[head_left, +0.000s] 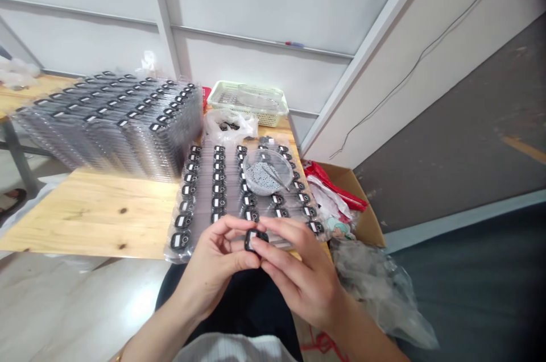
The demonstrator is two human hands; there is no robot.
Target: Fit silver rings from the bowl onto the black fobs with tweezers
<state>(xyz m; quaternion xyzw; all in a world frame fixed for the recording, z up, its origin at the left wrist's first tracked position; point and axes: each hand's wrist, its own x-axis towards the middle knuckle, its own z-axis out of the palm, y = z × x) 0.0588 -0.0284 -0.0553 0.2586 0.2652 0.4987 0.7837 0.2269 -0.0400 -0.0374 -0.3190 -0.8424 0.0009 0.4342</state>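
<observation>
A small black device with a pale screen (252,238) is held over the near edge of a tray. My left hand (215,254) grips it from the left between thumb and fingers. From the right, the fingers of my right hand (301,262) are closed on the same device, one fingertip lying on its face. The clear plastic tray (202,191) carries rows of similar black devices. On the tray stands a round clear bowl (267,171) of small pale pieces, with a dark thin tool, perhaps tweezers (275,177), lying across it.
A tall stack of filled clear trays (128,129) stands at the left on the wooden table (98,208). Behind are a plastic bag (230,126) and a pale green basket (243,92). A cardboard box (369,208) with red packaging and a clear bag (379,282) are at the right.
</observation>
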